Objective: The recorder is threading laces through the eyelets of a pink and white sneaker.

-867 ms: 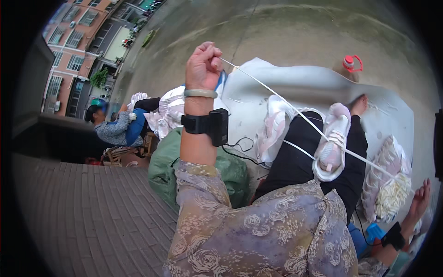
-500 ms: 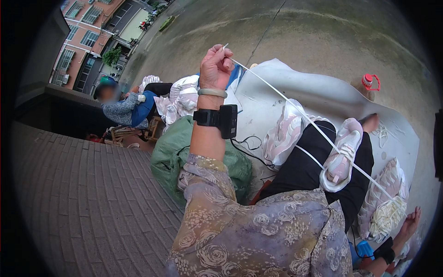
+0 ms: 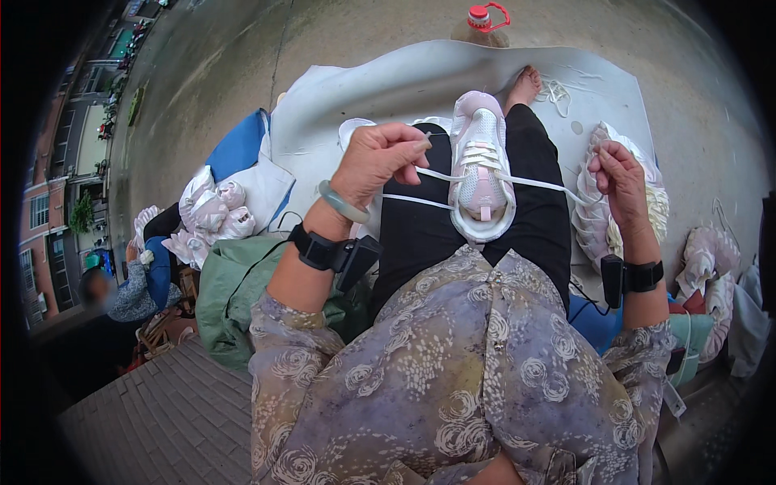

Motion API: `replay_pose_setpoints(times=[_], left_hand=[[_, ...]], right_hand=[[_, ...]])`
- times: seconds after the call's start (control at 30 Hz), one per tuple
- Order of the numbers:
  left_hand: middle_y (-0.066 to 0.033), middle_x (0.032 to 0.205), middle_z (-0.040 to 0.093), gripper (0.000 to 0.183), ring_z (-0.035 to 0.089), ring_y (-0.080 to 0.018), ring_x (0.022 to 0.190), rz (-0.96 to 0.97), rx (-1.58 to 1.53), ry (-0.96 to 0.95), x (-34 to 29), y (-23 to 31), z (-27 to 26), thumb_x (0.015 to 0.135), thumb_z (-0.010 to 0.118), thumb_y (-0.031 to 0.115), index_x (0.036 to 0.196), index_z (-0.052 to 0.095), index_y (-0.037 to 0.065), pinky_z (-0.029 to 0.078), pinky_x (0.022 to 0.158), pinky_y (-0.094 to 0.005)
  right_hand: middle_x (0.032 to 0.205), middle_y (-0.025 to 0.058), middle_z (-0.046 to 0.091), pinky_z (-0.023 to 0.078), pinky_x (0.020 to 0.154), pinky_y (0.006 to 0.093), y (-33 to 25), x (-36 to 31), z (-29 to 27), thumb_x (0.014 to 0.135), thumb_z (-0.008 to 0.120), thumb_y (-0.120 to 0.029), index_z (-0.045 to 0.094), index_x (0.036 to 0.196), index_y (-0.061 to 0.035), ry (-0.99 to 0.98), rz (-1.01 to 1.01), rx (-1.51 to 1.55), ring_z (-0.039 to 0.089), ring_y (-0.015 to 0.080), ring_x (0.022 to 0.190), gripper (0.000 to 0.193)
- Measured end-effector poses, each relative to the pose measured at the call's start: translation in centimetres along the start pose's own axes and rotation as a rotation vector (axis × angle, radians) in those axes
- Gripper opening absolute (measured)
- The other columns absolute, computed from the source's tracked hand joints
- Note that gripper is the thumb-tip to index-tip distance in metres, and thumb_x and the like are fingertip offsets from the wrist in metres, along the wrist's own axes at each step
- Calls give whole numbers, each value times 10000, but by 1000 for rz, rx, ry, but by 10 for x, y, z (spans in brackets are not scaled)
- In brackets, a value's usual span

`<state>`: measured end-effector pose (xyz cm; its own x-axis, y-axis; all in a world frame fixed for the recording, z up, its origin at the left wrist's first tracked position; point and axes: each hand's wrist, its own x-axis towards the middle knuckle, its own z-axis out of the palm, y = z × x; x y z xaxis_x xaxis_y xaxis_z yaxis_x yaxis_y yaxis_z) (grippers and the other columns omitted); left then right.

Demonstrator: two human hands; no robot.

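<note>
A pink and white sneaker [image 3: 479, 190] lies on my black-trousered lap, its toe pointing away and its heel toward me. White laces cross over its tongue. Left of it, my left hand [image 3: 383, 159] is closed in a pinch on a white shoelace [image 3: 436, 173] that runs to the shoe's eyelets. Another white strand passes below that hand to the shoe's side. From the right eyelets, a lace [image 3: 540, 184] stretches toward the row of shoes. My right hand [image 3: 622, 182] is raised there with curled fingers pressed together; whatever they hold is too small to make out.
A pale sheet [image 3: 388, 77] covers the ground ahead, with loose laces [image 3: 556, 93] on it. Nested shoes [image 3: 596, 202] stand at right, more shoes [image 3: 212, 212] at left beside a green sack [image 3: 234, 271]. A red-capped bottle [image 3: 481, 28] stands beyond. Another person [image 3: 137, 295] sits far left.
My left hand has come down from far forward to beside the shoe. My right hand has risen from the lower right. The view has turned, bringing the shoe to the middle.
</note>
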<state>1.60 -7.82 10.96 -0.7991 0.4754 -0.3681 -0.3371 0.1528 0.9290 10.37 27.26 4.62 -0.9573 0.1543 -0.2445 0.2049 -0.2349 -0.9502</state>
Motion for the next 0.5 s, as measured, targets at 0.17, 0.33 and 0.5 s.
replay_pose_setpoints(times=[0.17, 0.33, 0.5], left_hand=[[-41, 589, 583, 76, 566, -121, 476, -162, 133, -48, 20, -66, 55, 765, 593, 87, 764, 587, 12, 447, 428, -231], [-59, 712, 581, 74, 575, -222, 602, 482, 874, 155, 23, -85, 59, 700, 617, 118, 727, 599, 52, 440, 524, -323], [-73, 1024, 524, 92, 471, -262, 955, 700, 1190, 222, 26, -91, 68, 623, 597, 118, 691, 573, 62, 358, 750, -367]], right_hand=[[704, -27, 560, 379, 480, 150, 33, -6, 66, 844, 553, -128, 604, 900, -54, -226, 195, -79, 484, 25, 565, 106], [712, 0, 556, 406, 562, 204, 57, -6, 86, 813, 560, -71, 597, 850, -35, -307, 80, -169, 489, 88, 600, 63], [885, 73, 524, 392, 732, 329, 56, -7, 105, 656, 595, -6, 585, 792, -91, -293, -576, -724, 503, 249, 856, 161]])
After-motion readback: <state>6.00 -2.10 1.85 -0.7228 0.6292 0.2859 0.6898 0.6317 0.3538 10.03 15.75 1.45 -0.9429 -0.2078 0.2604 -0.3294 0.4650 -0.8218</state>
